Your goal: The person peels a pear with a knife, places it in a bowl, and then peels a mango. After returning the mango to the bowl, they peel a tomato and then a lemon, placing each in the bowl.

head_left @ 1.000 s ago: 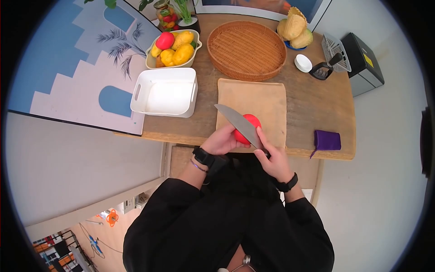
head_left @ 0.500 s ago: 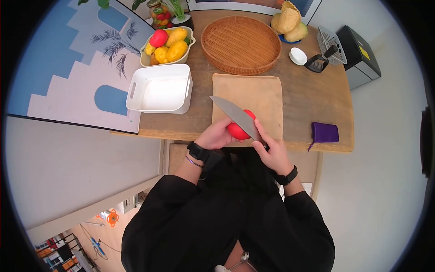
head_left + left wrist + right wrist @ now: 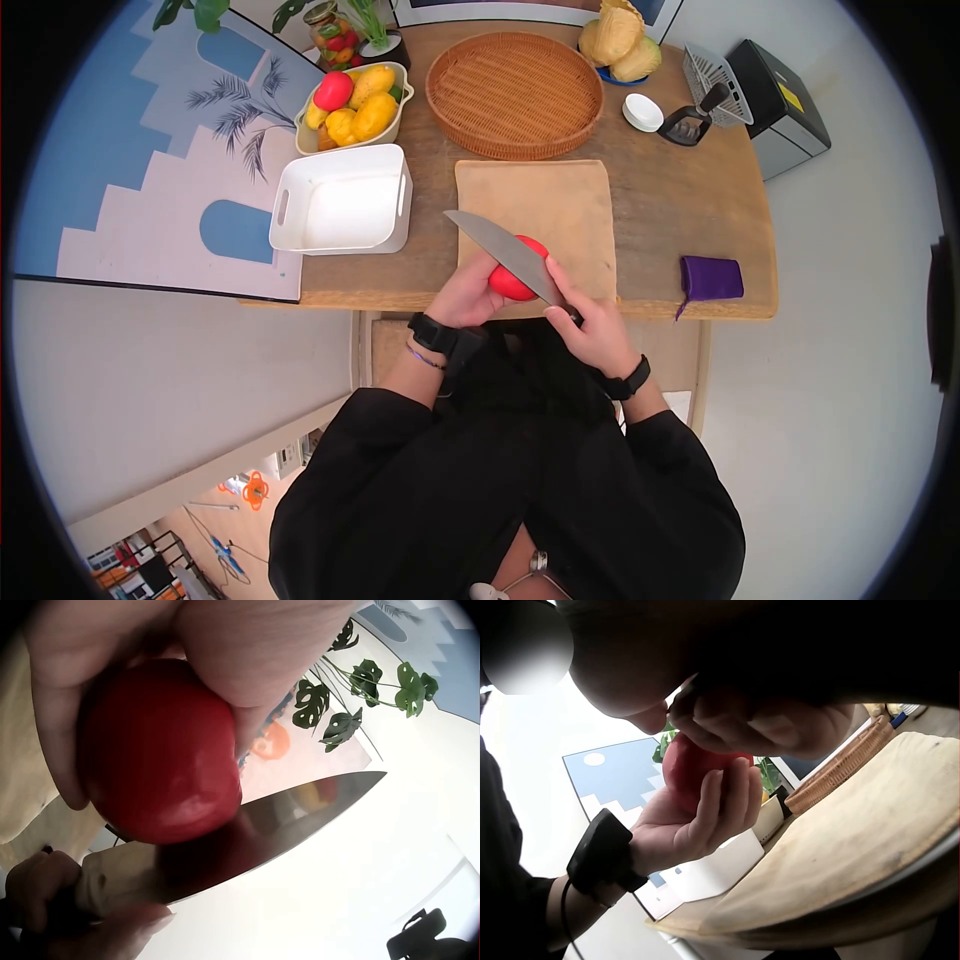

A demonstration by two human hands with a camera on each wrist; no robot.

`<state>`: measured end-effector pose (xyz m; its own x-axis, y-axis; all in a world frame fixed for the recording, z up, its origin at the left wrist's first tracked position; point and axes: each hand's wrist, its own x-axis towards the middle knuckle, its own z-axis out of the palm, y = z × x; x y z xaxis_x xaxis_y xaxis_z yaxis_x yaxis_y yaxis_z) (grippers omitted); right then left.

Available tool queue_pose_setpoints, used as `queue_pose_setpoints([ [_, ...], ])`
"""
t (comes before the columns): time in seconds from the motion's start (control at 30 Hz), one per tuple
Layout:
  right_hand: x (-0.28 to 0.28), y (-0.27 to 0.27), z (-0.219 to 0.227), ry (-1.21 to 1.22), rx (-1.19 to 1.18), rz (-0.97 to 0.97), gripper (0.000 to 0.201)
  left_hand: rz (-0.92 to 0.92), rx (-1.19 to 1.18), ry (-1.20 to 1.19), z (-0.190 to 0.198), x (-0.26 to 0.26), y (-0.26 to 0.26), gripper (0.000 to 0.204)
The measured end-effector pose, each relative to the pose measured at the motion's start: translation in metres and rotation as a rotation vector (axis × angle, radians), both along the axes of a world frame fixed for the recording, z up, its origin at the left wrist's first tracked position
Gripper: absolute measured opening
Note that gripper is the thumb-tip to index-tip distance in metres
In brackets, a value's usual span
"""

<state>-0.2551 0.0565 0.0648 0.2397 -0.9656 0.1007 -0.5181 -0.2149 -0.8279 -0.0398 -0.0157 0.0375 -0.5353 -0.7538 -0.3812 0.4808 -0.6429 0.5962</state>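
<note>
A smooth red fruit or vegetable (image 3: 511,285) is held in the left hand (image 3: 466,294) over the front edge of a beige board (image 3: 540,195). The right hand (image 3: 598,335) grips a large knife (image 3: 490,238) by its handle, the blade slanting across the red item with its tip toward the upper left. In the left wrist view, the left fingers curl round the red item (image 3: 157,750) and the blade (image 3: 285,825) lies against its side. The right wrist view shows the left hand (image 3: 697,829) cupping the item from below; there the blade is hidden.
Left of the board stands a white bin (image 3: 345,215), behind it a bowl (image 3: 396,118) of yellow and red produce. A round wicker tray (image 3: 515,95) lies behind the board. On the right are a white dish (image 3: 642,112), a black-handled tool (image 3: 686,126) and a purple pouch (image 3: 712,278).
The head view has shifted, so the table's things stand a little further left. Both hands keep their hold, with the knife across the red item much as before.
</note>
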Motion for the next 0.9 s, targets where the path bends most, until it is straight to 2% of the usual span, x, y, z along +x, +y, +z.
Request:
queue_pose_setpoints([
  [0.1, 0.002, 0.002, -0.002, 0.017, 0.021, -0.001, 0.066, -0.062, 0.091, 0.054, -0.005, -0.001, -0.003, 0.046],
  [0.2, 0.003, -0.004, -0.007, 0.012, -0.052, -0.022, 0.067, -0.045, 0.105, 0.059, -0.002, -0.001, 0.001, 0.054],
  [0.3, 0.001, -0.002, -0.013, 0.025, -0.016, -0.038, 0.066, -0.062, 0.082, 0.157, -0.009, -0.001, 0.000, 0.052],
  [0.37, 0.000, -0.002, -0.013, 0.010, -0.089, -0.041, 0.066, -0.071, 0.078, 0.161, -0.008, 0.002, 0.001, 0.050],
  [0.53, -0.004, -0.001, -0.014, 0.064, -0.078, -0.048, 0.066, -0.093, 0.054, 0.185, -0.026, 0.006, -0.004, 0.046],
  [0.6, -0.004, -0.002, -0.014, 0.081, -0.078, -0.060, 0.066, -0.157, 0.065, 0.213, -0.025, 0.007, -0.005, 0.046],
  [0.73, -0.001, -0.001, -0.005, 0.077, -0.095, -0.043, 0.066, -0.163, 0.095, 0.182, -0.010, 0.007, -0.001, 0.045],
  [0.9, -0.001, -0.004, -0.003, 0.101, -0.075, -0.017, 0.066, -0.102, -0.034, 0.044, -0.011, 0.009, -0.005, 0.044],
])
